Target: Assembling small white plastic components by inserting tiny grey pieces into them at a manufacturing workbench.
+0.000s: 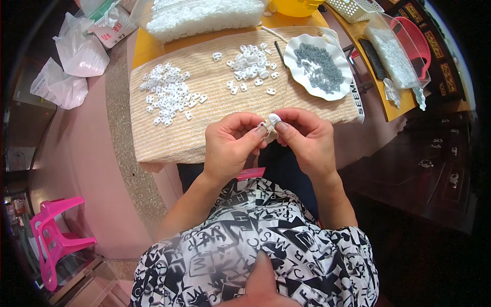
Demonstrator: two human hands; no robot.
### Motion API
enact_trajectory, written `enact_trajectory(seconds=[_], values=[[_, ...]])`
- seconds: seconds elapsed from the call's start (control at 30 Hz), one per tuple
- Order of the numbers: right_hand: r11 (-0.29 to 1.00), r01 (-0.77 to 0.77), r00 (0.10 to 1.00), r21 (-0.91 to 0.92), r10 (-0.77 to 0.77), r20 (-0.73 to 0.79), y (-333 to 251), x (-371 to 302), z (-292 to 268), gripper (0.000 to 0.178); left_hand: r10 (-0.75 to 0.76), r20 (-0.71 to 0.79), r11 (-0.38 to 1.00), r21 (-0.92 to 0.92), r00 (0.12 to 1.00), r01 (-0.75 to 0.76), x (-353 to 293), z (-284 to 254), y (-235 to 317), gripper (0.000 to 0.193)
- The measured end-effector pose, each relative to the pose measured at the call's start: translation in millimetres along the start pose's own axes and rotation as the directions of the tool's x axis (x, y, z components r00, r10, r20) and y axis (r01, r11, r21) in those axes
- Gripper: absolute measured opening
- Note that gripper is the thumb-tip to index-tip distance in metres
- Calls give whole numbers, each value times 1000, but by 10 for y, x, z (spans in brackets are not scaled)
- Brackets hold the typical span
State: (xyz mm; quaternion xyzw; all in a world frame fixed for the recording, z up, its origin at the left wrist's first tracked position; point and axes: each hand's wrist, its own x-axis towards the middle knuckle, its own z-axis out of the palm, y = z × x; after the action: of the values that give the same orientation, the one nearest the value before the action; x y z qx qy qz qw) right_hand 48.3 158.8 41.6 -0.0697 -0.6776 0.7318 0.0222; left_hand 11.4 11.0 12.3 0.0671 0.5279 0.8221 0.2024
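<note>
Both hands meet over the near edge of the striped cloth (204,117). My right hand (309,140) pinches a small white oval plastic piece (274,118) between thumb and forefinger. Close beside it, my left hand (230,140) has thumb and forefinger closed on a small white plastic part (262,124), mostly hidden by the fingers. Beyond my hands lie a pile of small two-holed white pieces (169,92) on the left and a pile of rounder white pieces (250,62) in the middle. A scalloped white plate (291,56) on the right holds many tiny grey parts (322,69), perhaps springs.
A see-through bin of white pieces (204,23) and a yellow basin (296,7) stand at the far edge. On the right are another filled bin (391,56), a pink basket (417,41) and dark drawers (424,163). White bags (82,51) and a pink stool (59,235) are left.
</note>
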Motion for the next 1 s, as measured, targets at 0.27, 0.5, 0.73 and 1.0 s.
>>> enact_trajectory(seconds=[0.27, 0.5, 0.73, 1.0], values=[[993, -36, 999, 108, 39, -26, -44, -13, 29, 18, 21, 11, 1000, 4, 1000, -21, -23, 23, 9, 12], [987, -47, 999, 152, 50, -14, -46, -35, 14, 18, 33, 8, 999, -34, 999, -33, -59, 44, 31, 13], [991, -59, 998, 118, 59, 8, -24, -3, -19, 18, 25, 6, 999, -22, 1000, -25, -76, 39, 42, 12], [988, -41, 999, 149, 40, 14, -13, -20, -18, 22, 11, -11, 998, -57, 1000, -11, -78, 63, 62, 11]])
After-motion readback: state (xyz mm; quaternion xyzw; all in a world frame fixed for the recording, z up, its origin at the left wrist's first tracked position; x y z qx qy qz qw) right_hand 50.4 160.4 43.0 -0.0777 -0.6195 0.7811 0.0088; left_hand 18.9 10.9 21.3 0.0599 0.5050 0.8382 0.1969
